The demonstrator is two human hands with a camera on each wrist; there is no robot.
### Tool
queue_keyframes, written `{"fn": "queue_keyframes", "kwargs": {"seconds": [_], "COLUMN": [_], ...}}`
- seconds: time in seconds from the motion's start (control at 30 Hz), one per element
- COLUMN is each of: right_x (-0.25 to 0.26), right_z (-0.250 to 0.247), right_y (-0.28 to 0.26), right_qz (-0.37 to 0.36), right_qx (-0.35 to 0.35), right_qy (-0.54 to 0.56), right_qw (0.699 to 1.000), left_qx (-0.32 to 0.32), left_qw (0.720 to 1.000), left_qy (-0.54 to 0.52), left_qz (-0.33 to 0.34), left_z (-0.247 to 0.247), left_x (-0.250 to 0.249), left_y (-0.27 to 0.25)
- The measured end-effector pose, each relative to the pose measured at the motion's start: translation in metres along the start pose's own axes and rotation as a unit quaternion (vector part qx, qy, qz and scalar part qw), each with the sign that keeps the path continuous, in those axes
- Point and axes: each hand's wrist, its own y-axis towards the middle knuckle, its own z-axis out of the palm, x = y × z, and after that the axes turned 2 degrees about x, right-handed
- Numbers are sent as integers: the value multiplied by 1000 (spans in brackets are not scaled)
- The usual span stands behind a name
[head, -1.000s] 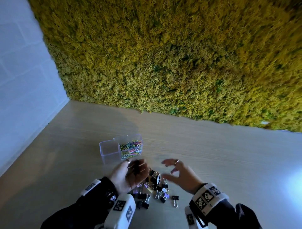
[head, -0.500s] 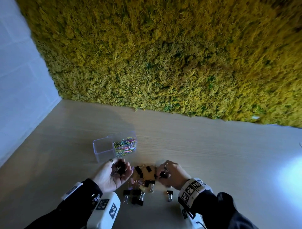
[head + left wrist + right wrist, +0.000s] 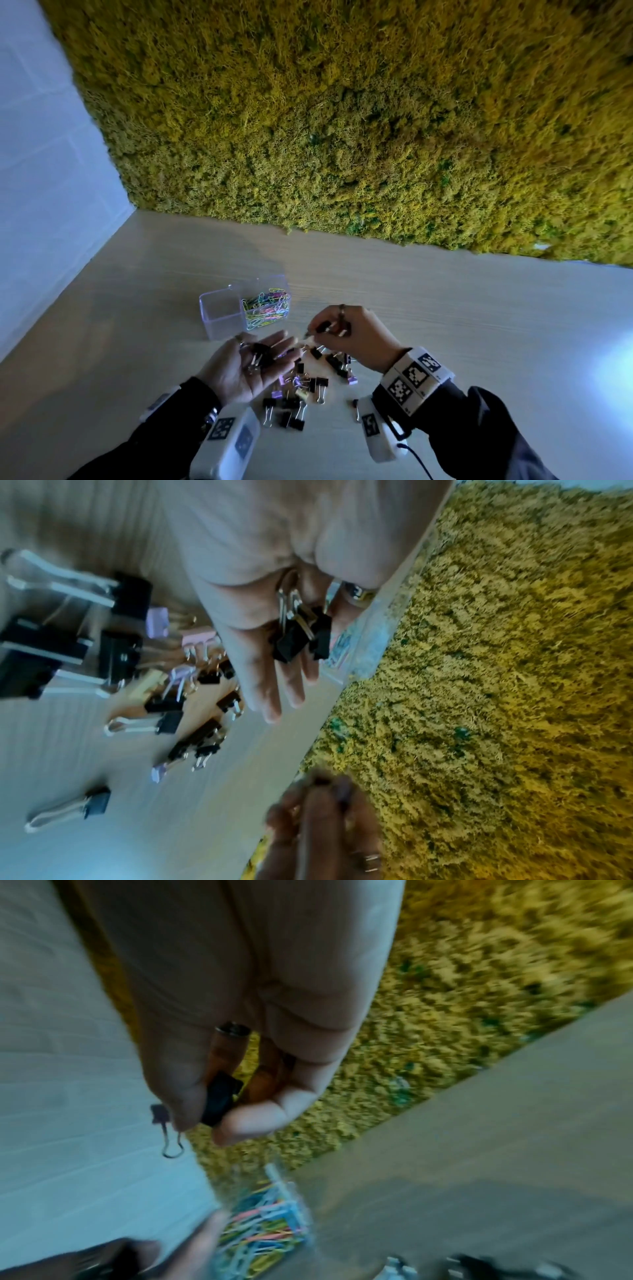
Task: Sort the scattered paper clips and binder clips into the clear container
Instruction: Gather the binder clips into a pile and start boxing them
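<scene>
Right hand has lifted up, now pinching small black binder clips beside the flat left hand cupping more clips, near the clear plastic container, whose left side waits empty.

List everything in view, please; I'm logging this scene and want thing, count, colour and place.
clear container: one, clear, two compartments, on the table beyond the hands; left compartment looks empty.
paper clips: many, multicoloured, in the container's right compartment.
loose binder clips: a scattered pile, mostly black, a few lilac or pink, on the table between the hands.
table: one, pale wood.
moss wall: one, yellow-green, behind the table.
white wall: left side.
left hand: palm up, black binder clips resting on it.
right hand: pinching a black binder clip.
</scene>
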Motion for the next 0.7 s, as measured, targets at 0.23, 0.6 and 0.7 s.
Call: {"fn": "queue_keyframes", "kwargs": {"seconds": [0.23,0.6,0.7], "right_x": [36,14,17], "right_z": [32,28,34], "right_y": [30,123,130], "right_qz": [-121,-29,-14], "right_qx": [7,114,146], "right_qy": [-139,-320,-347], "right_qw": [983,940,926], "left_qx": [25,73,33], "left_qw": [1000,989,987], "left_qy": [1,-17,-18], "left_qz": [9,131,154], "left_z": [18,0,-7], "left_x": [-3,-68,-81], "left_y": [-10,-34,-35]}}
